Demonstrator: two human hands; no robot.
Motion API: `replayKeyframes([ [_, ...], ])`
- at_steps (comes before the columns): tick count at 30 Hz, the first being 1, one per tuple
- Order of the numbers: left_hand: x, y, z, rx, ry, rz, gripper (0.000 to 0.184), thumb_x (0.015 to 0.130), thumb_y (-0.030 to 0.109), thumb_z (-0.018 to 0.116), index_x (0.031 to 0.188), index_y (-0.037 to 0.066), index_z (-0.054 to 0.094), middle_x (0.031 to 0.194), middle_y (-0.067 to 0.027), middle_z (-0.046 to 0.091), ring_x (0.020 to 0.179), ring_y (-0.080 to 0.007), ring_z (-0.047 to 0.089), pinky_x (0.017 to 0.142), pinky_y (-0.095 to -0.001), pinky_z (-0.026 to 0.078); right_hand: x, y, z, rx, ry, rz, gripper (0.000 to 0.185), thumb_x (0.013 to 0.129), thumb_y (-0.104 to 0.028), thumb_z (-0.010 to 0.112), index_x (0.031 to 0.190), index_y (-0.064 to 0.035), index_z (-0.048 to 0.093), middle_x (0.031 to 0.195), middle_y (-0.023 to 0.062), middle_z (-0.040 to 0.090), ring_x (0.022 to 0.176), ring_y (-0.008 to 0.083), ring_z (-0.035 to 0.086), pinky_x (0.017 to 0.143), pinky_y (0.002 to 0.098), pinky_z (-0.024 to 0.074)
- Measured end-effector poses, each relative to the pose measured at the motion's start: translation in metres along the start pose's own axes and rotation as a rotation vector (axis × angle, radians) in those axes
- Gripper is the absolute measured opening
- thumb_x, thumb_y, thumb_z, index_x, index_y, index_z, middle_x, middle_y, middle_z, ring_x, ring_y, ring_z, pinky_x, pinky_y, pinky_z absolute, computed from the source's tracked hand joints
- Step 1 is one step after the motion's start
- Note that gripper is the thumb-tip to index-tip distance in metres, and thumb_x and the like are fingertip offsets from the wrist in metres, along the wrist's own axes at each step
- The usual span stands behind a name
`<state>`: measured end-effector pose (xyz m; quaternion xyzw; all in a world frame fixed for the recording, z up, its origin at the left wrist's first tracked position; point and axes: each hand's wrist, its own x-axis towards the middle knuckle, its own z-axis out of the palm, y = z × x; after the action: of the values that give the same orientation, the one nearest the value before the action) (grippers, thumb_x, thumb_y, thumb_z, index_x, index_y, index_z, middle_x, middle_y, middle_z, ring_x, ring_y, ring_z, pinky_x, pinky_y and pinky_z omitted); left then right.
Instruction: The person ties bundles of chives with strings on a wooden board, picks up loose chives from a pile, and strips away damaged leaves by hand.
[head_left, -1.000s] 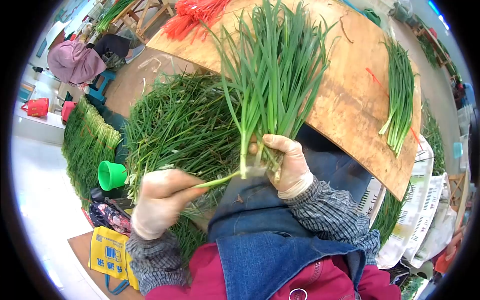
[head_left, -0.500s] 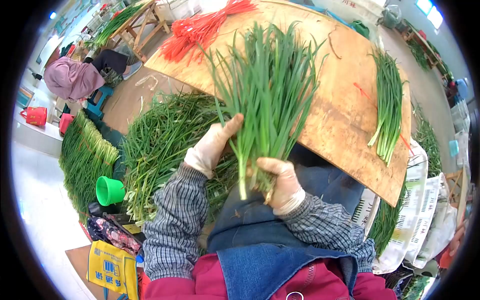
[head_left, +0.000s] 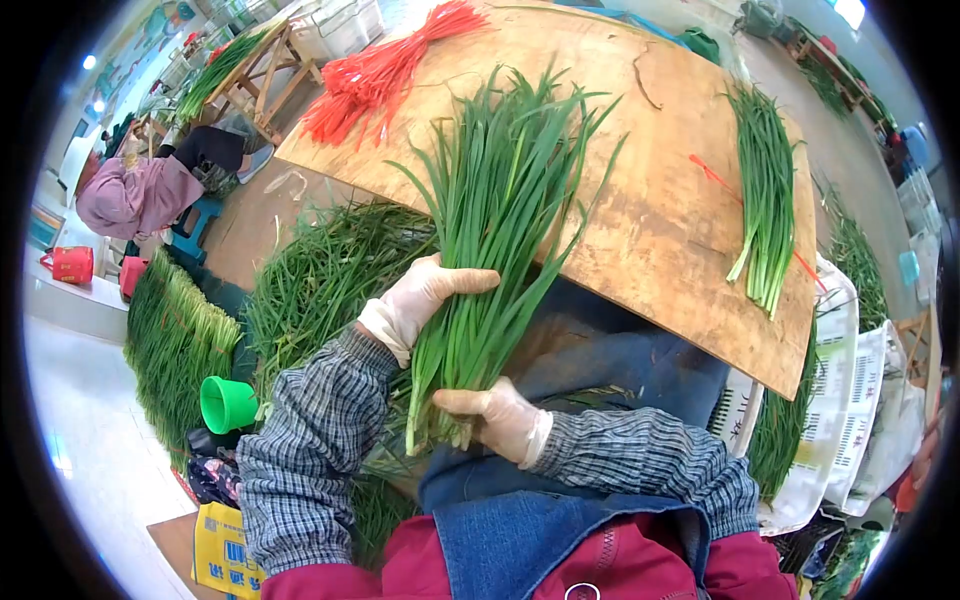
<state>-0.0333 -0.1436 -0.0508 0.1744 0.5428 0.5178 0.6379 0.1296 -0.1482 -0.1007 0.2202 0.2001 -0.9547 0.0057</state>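
Note:
A loose bunch of garlic chives [head_left: 510,190] slants across the front of me, its leaf tips over the wooden board [head_left: 650,250]. My left hand [head_left: 425,300], in a pale thin glove, is closed around the bunch's middle with the thumb across the leaves. Lower down, my right hand [head_left: 500,418], gloved too, grips the pale stem ends above my lap. Its fingers are partly hidden behind the stalks. On the board's right side lies another chive bunch [head_left: 765,200], with a red tie strip [head_left: 712,172] beside and under it.
Red tie strips [head_left: 375,75] are heaped at the board's far left. A big chive pile [head_left: 330,270] lies left of me, near a green bucket [head_left: 228,404] and stacked bundles [head_left: 180,340]. White crates [head_left: 840,400] stand at right. Another person [head_left: 150,195] sits at far left.
The bunch has swung so its stem ends moved left and down. Both hands moved with it; the right hand shifted left, and the left hand now wraps further over the leaves.

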Motion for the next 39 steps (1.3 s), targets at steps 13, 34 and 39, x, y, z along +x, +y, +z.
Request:
replayKeyframes([
  [13,-0.022,-0.002,0.011,0.187,0.008,0.345,0.067,0.065,0.009,0.075,0.122,0.0,0.043,0.105,-0.006,0.056,0.097,-0.017,0.053,0.087,-0.0298,0.042,0.024,-0.092,0.031,-0.106,0.208,-0.53,0.031,0.077,-0.017,0.068,0.101,0.0011,0.06,0.092,0.009,0.063,0.077,0.0179,0.06,0.069,0.028,0.0497],
  [34,0.051,0.224,0.056,0.342,-0.133,1.137,0.074,0.062,0.002,0.073,0.127,-0.002,0.036,0.11,-0.011,0.054,0.102,-0.0208,0.052,0.089,-0.0318,0.044,0.018,-0.333,0.14,-1.045,-0.04,-1.098,0.043,0.068,-0.021,0.078,0.1,0.0016,0.062,0.095,0.0097,0.064,0.083,0.0169,0.06,0.073,0.0278,0.0513],
  [39,0.041,0.24,0.058,0.317,-0.093,1.117,0.072,0.064,0.003,0.071,0.127,-0.002,0.036,0.111,-0.0123,0.054,0.102,-0.0213,0.053,0.088,-0.0308,0.044,0.014,-0.352,0.158,-1.053,-0.154,-1.112,0.042,0.068,-0.021,0.077,0.1,0.0005,0.062,0.095,0.0091,0.063,0.083,0.0169,0.06,0.073,0.027,0.0501],
])
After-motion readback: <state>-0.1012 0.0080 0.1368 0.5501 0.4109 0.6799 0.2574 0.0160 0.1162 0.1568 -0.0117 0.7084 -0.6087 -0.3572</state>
